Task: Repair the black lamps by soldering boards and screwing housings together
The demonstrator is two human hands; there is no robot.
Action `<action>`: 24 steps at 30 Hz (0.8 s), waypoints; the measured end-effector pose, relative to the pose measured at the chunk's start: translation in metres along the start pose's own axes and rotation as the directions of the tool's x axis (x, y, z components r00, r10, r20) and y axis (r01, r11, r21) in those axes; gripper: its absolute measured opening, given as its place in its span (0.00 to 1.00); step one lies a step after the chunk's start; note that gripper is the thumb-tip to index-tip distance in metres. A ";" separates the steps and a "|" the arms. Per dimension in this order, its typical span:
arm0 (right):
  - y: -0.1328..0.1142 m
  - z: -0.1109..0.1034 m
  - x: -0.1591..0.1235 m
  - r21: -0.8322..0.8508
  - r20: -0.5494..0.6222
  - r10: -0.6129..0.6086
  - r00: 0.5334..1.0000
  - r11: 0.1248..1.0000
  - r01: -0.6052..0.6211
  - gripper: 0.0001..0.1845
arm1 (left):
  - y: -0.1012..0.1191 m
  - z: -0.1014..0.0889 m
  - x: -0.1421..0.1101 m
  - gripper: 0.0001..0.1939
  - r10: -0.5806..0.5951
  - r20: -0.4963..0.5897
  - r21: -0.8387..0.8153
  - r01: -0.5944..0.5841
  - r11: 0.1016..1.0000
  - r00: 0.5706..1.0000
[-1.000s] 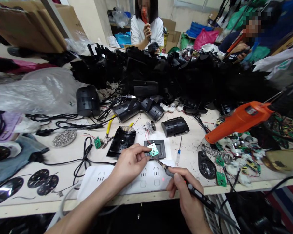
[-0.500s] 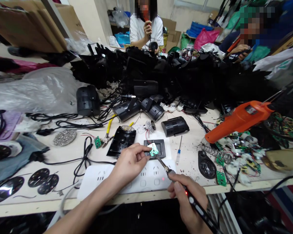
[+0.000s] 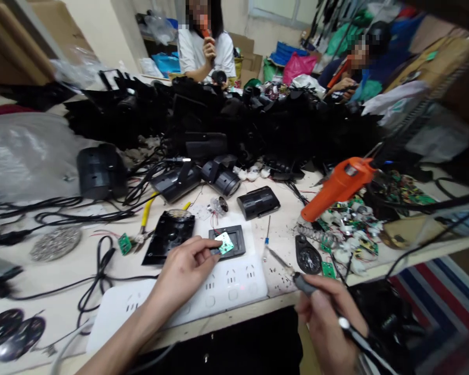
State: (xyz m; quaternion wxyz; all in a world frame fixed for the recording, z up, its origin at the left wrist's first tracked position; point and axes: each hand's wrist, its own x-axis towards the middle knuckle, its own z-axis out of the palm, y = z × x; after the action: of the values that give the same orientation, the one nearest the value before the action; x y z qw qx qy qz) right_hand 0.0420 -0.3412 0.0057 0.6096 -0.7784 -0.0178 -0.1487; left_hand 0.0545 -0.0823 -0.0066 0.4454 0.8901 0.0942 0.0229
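My left hand [image 3: 183, 270] pinches a small green circuit board [image 3: 224, 242] over a black rectangular frame [image 3: 227, 241] on the workbench. My right hand [image 3: 330, 317] grips a soldering iron [image 3: 297, 276] by its handle. The iron's tip [image 3: 271, 251] points up and left, a hand's width to the right of the board and apart from it. A white power strip [image 3: 187, 298] lies under and in front of my left hand.
An orange power tool [image 3: 338, 186], a blue-handled screwdriver [image 3: 266, 237], yellow-handled pliers [image 3: 145, 219], black lamp housings [image 3: 258, 202], loose green boards [image 3: 349, 234] and black cables [image 3: 97, 265] litter the bench [image 3: 273, 284]. A black heap of parts fills the back. Two people sit behind it.
The camera has swung to the right. My right hand has pulled the soldering iron away from the board, to the right. My left hand still holds the board.
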 end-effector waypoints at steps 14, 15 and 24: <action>-0.019 -0.038 0.059 -0.263 -0.310 -0.036 0.950 0.963 -0.050 0.12 | 0.004 0.000 -0.001 0.15 0.014 0.012 -0.003 -0.014 1.000 1.000; -0.013 -0.037 0.062 -0.270 -0.292 -0.013 0.956 0.960 -0.069 0.12 | 0.005 0.000 -0.001 0.14 0.012 0.016 -0.005 -0.011 1.000 1.000; 0.014 -0.034 0.032 -0.137 -0.302 0.226 0.926 0.951 -0.277 0.26 | 0.015 -0.005 -0.013 0.15 0.135 0.048 0.182 -0.142 0.973 0.990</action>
State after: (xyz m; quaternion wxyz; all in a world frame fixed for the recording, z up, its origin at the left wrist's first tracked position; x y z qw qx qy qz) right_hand 0.0684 -0.3826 0.0076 0.5485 -0.7959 0.1830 -0.1796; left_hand 0.0433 -0.0896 0.0093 0.3598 0.9322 0.0257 0.0293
